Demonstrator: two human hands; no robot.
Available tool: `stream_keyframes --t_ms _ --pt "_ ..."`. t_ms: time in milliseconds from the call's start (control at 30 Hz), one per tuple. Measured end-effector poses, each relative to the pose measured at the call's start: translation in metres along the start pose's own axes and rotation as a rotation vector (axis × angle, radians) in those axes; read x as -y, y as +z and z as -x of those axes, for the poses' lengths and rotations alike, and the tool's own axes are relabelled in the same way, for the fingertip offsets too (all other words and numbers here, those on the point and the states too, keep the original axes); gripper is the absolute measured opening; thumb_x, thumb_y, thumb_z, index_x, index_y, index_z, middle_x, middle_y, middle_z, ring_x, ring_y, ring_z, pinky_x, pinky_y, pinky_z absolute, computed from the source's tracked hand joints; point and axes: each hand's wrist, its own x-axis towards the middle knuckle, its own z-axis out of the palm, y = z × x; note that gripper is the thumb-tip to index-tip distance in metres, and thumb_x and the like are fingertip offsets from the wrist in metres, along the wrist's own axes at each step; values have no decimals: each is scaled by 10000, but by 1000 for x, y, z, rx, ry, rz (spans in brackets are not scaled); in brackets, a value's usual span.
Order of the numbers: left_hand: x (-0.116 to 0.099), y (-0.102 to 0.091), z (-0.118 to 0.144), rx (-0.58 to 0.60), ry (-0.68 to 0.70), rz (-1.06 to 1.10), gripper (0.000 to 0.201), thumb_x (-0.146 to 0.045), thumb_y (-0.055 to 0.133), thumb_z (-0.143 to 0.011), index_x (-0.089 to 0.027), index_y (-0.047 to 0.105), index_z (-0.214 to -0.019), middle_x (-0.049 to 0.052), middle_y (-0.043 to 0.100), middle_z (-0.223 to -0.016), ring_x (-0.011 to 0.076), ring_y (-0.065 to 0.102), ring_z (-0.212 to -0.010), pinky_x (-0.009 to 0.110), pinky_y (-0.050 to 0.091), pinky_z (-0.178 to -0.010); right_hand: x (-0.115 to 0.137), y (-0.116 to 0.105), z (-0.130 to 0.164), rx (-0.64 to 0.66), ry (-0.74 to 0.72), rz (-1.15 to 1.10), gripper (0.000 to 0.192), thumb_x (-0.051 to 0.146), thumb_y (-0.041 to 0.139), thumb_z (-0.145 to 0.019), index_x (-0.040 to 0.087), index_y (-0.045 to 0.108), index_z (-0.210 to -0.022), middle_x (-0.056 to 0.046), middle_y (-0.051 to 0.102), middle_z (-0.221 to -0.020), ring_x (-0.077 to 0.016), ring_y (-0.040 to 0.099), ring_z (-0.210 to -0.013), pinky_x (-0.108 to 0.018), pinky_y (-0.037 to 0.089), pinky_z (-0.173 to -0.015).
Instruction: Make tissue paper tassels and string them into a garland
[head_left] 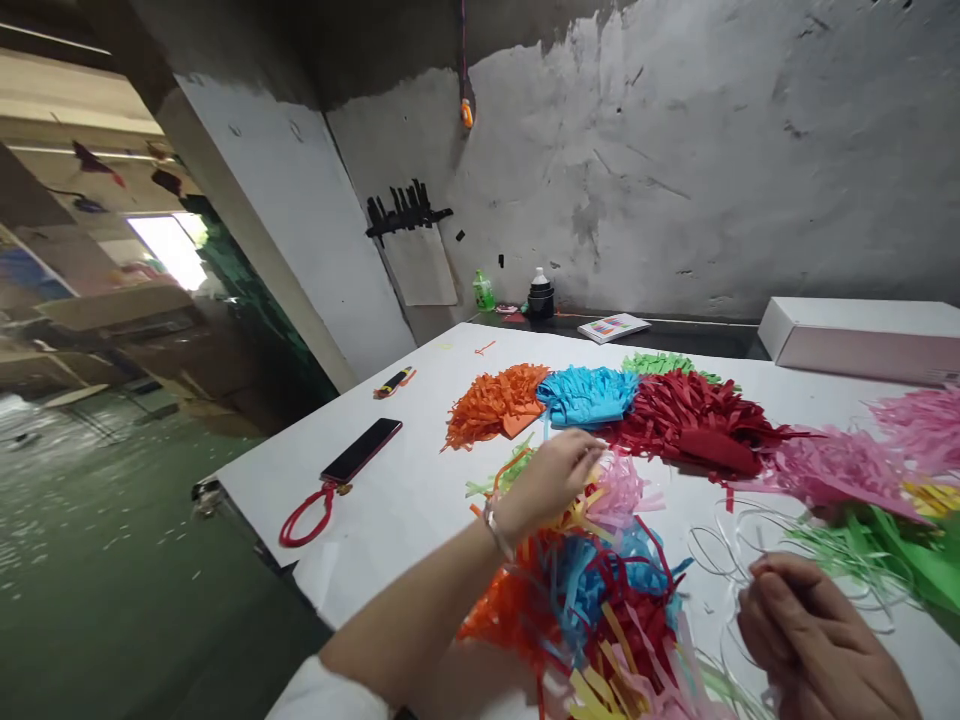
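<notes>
My left hand (551, 480) reaches over a bundle of multicoloured paper streamers (615, 560). Its fingertips are pinched together just in front of the blue fringed paper (589, 395); what they hold, if anything, is too small to make out. At the lower right, my right hand (817, 640) is closed, thumb against forefinger, on a thin white cord (709, 555). Loose loops of that cord spread across the table around the fingers. Orange fringed paper (499, 400) and dark red fringed paper (697, 415) lie on either side of the blue one.
On the white table (420, 480) lie a phone (361, 450) with a red strap and a small black-and-yellow tool (394, 381). Pink (840, 465) and green fringed paper (900, 560) spread at the right. A long white box (862, 340) stands by the wall.
</notes>
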Motion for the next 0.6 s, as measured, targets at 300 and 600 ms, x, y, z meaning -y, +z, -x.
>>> stream_keyframes --t_ms 300,600 --pt "51 10 -74 39 -71 13 283 -340 610 -973 -171 622 -1199 85 640 -1208 223 657 -1000 412 575 -851 -17 10 2 187 30 178 428 562 825 -695 207 658 -867 33 498 -654 -87 432 -558 -169 401 -489" --pt "-3 26 32 -297 245 307 168 -301 508 -941 -190 587 -842 62 649 -841 185 604 -770 306 507 -736 0 23 13 96 -13 94 390 554 791 -740 223 638 -877 40 496 -664 -93 437 -558 -171 376 -491"
